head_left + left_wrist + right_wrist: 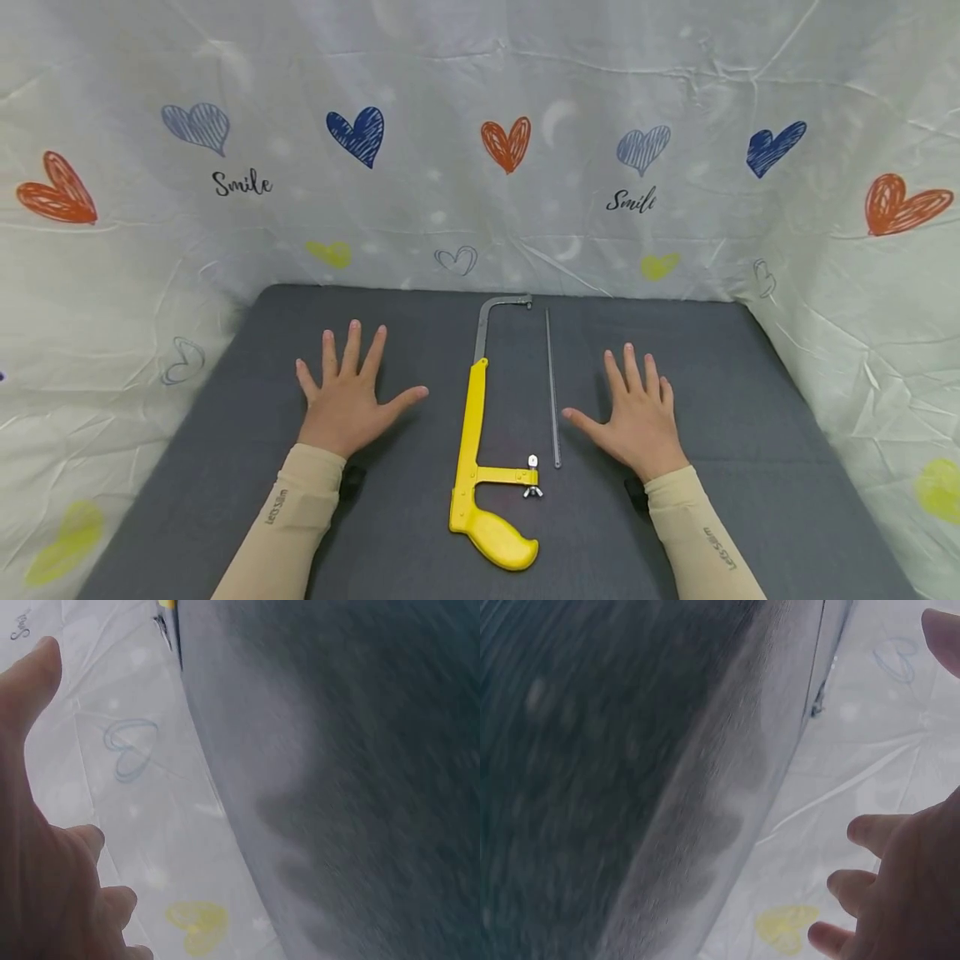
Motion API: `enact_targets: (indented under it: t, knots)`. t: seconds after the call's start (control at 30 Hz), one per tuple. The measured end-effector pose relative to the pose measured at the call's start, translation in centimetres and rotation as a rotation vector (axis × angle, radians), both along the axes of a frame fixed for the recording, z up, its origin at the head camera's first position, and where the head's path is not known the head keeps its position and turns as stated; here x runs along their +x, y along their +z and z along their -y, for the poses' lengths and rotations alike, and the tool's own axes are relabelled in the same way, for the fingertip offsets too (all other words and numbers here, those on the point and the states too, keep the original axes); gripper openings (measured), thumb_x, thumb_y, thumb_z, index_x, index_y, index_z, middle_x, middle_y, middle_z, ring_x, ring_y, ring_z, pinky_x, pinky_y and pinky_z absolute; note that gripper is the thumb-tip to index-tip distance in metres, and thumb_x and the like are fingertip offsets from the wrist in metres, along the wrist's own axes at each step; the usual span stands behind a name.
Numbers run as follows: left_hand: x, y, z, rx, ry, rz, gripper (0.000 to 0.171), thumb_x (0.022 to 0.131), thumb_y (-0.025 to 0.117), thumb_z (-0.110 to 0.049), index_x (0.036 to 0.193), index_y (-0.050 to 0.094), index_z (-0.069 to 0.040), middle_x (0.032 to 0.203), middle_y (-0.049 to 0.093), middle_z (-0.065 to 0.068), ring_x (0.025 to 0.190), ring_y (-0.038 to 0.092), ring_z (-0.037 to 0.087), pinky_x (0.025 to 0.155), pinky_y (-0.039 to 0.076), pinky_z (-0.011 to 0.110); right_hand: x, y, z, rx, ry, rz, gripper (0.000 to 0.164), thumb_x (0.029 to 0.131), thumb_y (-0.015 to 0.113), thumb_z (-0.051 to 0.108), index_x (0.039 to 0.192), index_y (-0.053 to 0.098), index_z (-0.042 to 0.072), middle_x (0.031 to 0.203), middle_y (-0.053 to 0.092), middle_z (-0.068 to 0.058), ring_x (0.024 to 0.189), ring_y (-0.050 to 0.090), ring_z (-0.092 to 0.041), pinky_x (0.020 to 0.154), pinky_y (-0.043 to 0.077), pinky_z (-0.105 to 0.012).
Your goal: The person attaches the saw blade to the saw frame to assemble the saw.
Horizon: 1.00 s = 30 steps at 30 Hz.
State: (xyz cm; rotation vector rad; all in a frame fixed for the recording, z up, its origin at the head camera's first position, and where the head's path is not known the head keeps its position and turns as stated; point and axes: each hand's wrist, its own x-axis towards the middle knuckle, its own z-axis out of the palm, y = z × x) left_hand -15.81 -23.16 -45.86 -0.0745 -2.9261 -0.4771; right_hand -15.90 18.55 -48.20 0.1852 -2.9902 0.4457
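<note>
A hacksaw frame (470,417) with a yellow body and a grey metal front arm lies on the dark table between the hands. At its lower crosspiece sits a wing nut (532,492). Just right of the frame, apart from it, lies a thin saw blade (552,392). My left hand (345,404), fingers spread and straight, is left of the frame and holds nothing. To the right of the blade, my right hand (637,412) is also spread, its thumb nearest the blade. Both wrist views show extended fingers with nothing in them.
Dark grey cloth covers the table (420,533). A white curtain (427,192) printed with hearts and "Smile" stands behind and along both sides. Beige sleeves (288,517) cover both forearms.
</note>
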Motion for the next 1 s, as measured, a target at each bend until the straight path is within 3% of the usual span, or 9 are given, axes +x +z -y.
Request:
enact_targets:
  t: [0.27, 0.43, 0.67, 0.8, 1.0]
  knots:
    - [-0.5, -0.2, -2.4, 0.010, -0.034, 0.035, 0.120, 0.087, 0.061, -0.089, 0.176, 0.007, -0.028, 0.184, -0.001, 0.013, 0.167, -0.008, 0.052, 0.120, -0.003, 0.088, -0.4, -0.3, 2.2, -0.013, 0.038, 0.001, 0.117, 0.087, 0.067, 0.082, 0.174, 0.025, 0.014, 0.181, 0.015, -0.020, 0.166, 0.014, -0.051, 0.128, 0.021, -0.073]
    - [-0.4, -0.5, -4.7, 0.012, -0.086, 0.069, 0.123, 0.085, 0.066, -0.087, 0.176, 0.010, -0.027, 0.184, 0.001, 0.014, 0.167, -0.005, 0.053, 0.121, 0.002, 0.087, -0.3, -0.2, 3.7, -0.050, 0.062, 0.072, 0.117, 0.088, 0.065, 0.084, 0.174, 0.022, 0.018, 0.181, 0.014, -0.021, 0.167, 0.015, -0.050, 0.128, 0.022, -0.073]
    - [-0.3, -0.6, -7.9, 0.154, -0.190, 0.227, 0.123, 0.085, 0.064, -0.089, 0.176, 0.004, -0.030, 0.184, 0.000, 0.009, 0.169, -0.007, 0.048, 0.126, 0.008, 0.082, 0.2, 0.1, 5.3, -0.112, 0.070, 0.135, 0.110, 0.092, 0.066, 0.079, 0.174, 0.026, 0.017, 0.178, 0.023, -0.023, 0.161, 0.029, -0.052, 0.125, 0.029, -0.074]
    - [-0.1, -0.3, -9.3, 0.265, -0.200, 0.270, 0.121, 0.090, 0.068, -0.081, 0.176, 0.005, -0.024, 0.184, 0.007, 0.012, 0.169, 0.009, 0.045, 0.128, 0.019, 0.076, 0.3, 0.8, 6.0, -0.138, 0.091, 0.131, 0.102, 0.095, 0.070, 0.070, 0.171, 0.033, 0.013, 0.173, 0.032, -0.028, 0.153, 0.042, -0.056, 0.121, 0.036, -0.073]
    - [0.2, 0.0, -10.9, 0.383, -0.137, 0.257, 0.106, 0.098, 0.074, -0.058, 0.175, 0.017, -0.012, 0.175, 0.032, 0.021, 0.156, 0.045, 0.044, 0.120, 0.044, 0.065, 0.1, 1.8, 6.9, -0.159, 0.101, 0.129, 0.092, 0.098, 0.074, 0.058, 0.167, 0.040, 0.008, 0.168, 0.041, -0.030, 0.145, 0.052, -0.056, 0.115, 0.046, -0.070]
